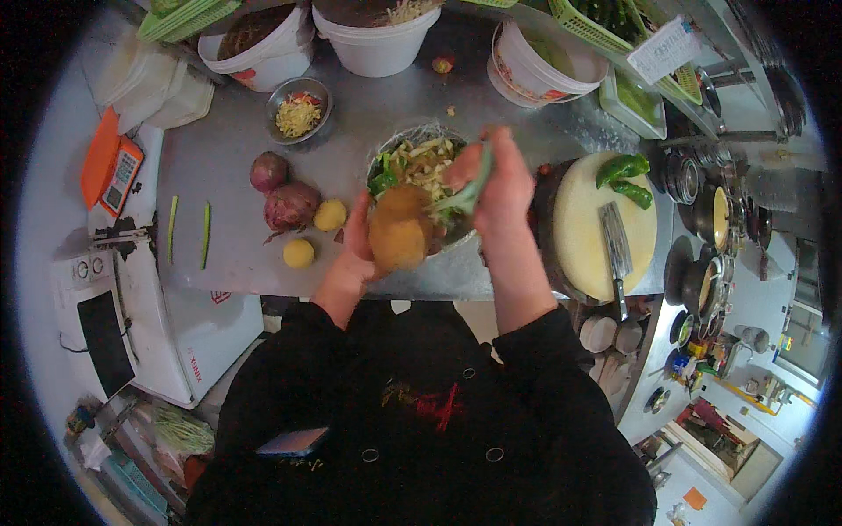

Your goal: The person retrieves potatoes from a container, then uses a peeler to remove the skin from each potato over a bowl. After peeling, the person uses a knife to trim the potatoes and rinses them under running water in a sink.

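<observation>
My left hand (358, 240) grips a large brown potato (398, 230), whose near part looks paler. In my right hand (506, 187) is a pale green peeler (472, 191), blurred, with its head close to the potato's right side. Under both hands sits a round metal bowl (372, 158), apparently lined with clear plastic and full of pale peelings and green leaf scraps (421, 161). The potato and my hands hide the bowl's near part. Left of it lie two red onions (291, 206) and two small round yellow peeled vegetables (330, 215).
A cleaver (615, 243) and green peppers (621, 169) lie on a round cutting board (579, 217) at right. Behind stand white buckets (378, 49) and a small metal bowl of shredded food (298, 115). An orange scale (117, 164) is at far left.
</observation>
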A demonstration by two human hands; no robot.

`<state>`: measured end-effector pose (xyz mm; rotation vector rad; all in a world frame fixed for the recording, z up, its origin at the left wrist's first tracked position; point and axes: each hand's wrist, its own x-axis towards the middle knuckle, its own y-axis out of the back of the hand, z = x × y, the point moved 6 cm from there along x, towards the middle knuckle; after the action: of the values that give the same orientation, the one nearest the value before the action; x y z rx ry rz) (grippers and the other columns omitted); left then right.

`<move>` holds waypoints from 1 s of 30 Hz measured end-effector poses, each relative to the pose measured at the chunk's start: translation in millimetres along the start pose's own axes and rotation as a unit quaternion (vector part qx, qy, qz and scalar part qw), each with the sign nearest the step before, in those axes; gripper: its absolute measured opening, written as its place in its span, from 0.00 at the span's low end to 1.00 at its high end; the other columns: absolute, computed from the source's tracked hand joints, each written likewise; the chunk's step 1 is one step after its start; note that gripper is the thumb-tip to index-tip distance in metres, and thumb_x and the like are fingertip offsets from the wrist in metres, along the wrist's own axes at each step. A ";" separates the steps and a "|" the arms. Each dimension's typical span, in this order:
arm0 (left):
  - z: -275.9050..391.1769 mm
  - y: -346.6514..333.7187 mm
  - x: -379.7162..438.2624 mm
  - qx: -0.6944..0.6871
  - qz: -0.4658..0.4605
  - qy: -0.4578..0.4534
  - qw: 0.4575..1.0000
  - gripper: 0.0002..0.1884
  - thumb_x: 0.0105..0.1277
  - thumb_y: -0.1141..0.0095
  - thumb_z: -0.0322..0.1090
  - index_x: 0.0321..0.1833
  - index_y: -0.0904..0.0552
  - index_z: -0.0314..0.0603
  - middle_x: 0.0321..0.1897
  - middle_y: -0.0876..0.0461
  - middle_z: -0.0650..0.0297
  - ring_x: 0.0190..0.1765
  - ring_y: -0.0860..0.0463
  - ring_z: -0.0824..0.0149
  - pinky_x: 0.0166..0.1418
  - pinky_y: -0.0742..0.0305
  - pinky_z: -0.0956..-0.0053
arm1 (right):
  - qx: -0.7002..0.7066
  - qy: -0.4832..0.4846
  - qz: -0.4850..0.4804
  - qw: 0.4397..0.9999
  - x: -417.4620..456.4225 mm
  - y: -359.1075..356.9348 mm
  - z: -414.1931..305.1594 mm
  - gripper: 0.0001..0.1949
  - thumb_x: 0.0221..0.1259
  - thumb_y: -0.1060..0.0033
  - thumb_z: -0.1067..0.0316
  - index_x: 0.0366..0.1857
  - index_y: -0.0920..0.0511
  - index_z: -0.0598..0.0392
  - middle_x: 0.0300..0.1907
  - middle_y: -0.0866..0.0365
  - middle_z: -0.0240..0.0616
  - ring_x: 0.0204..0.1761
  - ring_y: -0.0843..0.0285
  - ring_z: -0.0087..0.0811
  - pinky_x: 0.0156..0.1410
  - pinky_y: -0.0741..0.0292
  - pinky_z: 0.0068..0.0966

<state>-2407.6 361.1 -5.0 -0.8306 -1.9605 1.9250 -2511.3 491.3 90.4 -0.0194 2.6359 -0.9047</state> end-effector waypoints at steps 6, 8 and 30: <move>-25.5 25.1 3.8 0.096 0.210 -0.095 0.968 0.29 0.80 0.63 0.58 0.71 0.29 0.46 0.68 0.24 0.55 0.68 0.23 0.51 0.71 0.28 0.48 | -0.168 0.002 -0.096 0.981 -15.3 -14.1 43.3 0.11 0.79 0.53 0.58 0.41 0.31 0.55 0.21 0.27 0.36 0.20 0.28 0.28 0.28 0.30 0.26; -25.7 35.0 -0.4 0.131 0.251 -0.130 0.950 0.26 0.81 0.63 0.56 0.69 0.27 0.46 0.66 0.22 0.55 0.66 0.21 0.53 0.69 0.26 0.50 | -0.197 -0.018 -0.125 0.972 -14.6 -15.5 44.6 0.10 0.78 0.53 0.59 0.40 0.31 0.55 0.22 0.27 0.35 0.20 0.28 0.28 0.28 0.29 0.26; -40.9 15.1 -26.6 0.151 0.244 -0.016 0.958 0.33 0.80 0.64 0.61 0.77 0.34 0.45 0.69 0.24 0.54 0.65 0.20 0.51 0.70 0.26 0.51 | -0.497 0.239 0.039 0.833 84.6 81.8 50.8 0.10 0.76 0.49 0.61 0.43 0.29 0.57 0.22 0.25 0.38 0.22 0.26 0.32 0.32 0.27 0.30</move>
<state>-2360.1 378.9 -11.2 -1.2843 -1.5073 2.4407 -2565.5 515.7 -23.2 0.0645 3.2057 0.6620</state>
